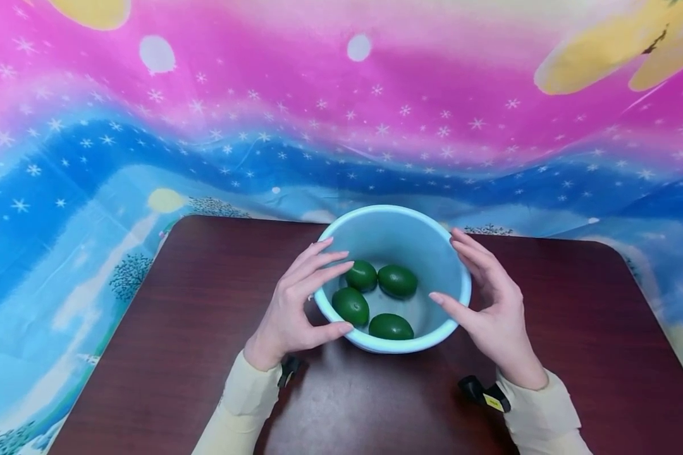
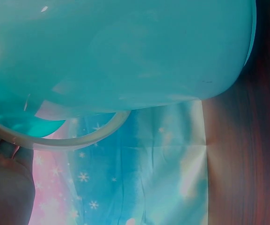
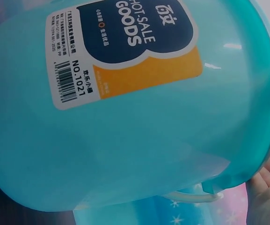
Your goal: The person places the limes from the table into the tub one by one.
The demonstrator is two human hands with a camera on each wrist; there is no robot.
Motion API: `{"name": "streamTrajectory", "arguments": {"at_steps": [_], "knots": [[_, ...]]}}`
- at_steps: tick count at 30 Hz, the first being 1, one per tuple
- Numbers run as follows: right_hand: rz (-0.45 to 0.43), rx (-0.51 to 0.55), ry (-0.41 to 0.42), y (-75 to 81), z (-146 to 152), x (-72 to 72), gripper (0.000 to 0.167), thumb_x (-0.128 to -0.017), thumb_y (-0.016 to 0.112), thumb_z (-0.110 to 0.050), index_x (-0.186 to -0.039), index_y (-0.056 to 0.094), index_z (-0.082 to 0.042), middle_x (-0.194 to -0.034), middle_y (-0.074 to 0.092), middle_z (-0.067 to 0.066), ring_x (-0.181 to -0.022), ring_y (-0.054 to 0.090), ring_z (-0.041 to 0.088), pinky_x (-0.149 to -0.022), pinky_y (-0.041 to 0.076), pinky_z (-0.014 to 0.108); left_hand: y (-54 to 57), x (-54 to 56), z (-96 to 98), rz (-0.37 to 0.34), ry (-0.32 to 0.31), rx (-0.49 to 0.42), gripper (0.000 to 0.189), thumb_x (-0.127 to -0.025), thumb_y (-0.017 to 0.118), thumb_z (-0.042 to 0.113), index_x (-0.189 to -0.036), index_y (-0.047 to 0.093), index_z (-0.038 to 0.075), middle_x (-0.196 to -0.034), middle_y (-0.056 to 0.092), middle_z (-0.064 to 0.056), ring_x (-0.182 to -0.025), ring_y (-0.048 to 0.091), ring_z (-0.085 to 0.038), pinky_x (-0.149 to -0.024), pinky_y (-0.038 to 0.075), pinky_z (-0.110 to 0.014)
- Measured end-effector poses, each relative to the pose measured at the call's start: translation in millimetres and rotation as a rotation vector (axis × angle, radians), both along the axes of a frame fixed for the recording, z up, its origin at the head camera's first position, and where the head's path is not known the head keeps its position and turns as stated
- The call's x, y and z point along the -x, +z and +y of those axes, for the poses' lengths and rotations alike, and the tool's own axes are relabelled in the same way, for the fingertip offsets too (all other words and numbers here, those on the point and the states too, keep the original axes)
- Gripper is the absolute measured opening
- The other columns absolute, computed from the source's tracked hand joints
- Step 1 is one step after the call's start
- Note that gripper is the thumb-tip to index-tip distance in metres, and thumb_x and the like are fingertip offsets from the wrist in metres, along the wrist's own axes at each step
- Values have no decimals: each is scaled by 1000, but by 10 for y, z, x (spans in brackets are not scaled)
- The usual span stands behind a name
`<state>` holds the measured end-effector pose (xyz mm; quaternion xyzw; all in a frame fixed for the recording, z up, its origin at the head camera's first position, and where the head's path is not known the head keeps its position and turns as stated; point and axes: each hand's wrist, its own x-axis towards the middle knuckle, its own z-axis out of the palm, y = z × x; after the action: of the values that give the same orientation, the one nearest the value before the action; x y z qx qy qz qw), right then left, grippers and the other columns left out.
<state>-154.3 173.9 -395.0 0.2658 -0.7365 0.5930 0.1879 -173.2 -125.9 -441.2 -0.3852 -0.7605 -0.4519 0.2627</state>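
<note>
A light blue plastic bucket (image 1: 395, 345) stands on the table, with several smooth dark green avocados (image 1: 397, 281) lying in its bottom. On its left side my left hand (image 1: 296, 303) holds the rim, fingers reaching over the edge and thumb at the front. My right hand (image 1: 498, 309) grips the opposite side, its thumb over the rim and its fingers along the outside. A pale handle (image 2: 85, 142) curves past the bucket in the left wrist view. The right wrist view shows a printed label (image 3: 74, 70) on the bucket's wall.
The dark brown wooden table (image 1: 148, 354) has rounded far corners. Behind it hangs a pink and blue cloth (image 1: 296, 107) patterned with snowflakes, meeting the table's back edge. Black straps with small devices (image 1: 484, 395) are on both wrists.
</note>
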Motion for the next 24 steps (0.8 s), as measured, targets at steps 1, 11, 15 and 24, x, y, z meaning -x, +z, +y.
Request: {"name": "streamTrajectory", "arguments": {"at_steps": [1, 11, 15, 24], "knots": [[-1, 1, 4, 1, -3, 7, 76, -71, 78, 24, -141, 50, 13, -151, 43, 27, -138, 47, 32, -107, 45, 31, 1, 0, -4, 2, 3, -1, 72, -88, 70, 59, -134, 66, 4, -138, 61, -11, -137, 43, -44, -115, 31, -57], [-31, -15, 12, -19, 3, 19, 77, -71, 76, 27, -141, 50, 11, -152, 44, 25, -138, 47, 30, -105, 47, 30, -17, -6, -8, 9, 8, -6, 71, -88, 70, 58, -134, 67, 4, -138, 60, -11, -137, 43, -45, -116, 30, -57], [-38, -23, 0, -22, 11, -13, 77, -70, 76, 28, -141, 51, 11, -152, 44, 24, -138, 47, 29, -105, 47, 29, -17, -13, -5, -5, 4, -3, 70, -87, 72, 57, -134, 67, 5, -138, 60, -12, -137, 42, -44, -115, 31, -57], [-22, -15, 15, 6, 39, -24, 74, -71, 76, 26, -140, 50, 13, -152, 43, 26, -139, 46, 31, -105, 47, 30, 6, -8, 21, 15, 4, -11, 71, -88, 71, 58, -133, 67, 4, -136, 61, -13, -136, 44, -46, -115, 30, -57]]}}
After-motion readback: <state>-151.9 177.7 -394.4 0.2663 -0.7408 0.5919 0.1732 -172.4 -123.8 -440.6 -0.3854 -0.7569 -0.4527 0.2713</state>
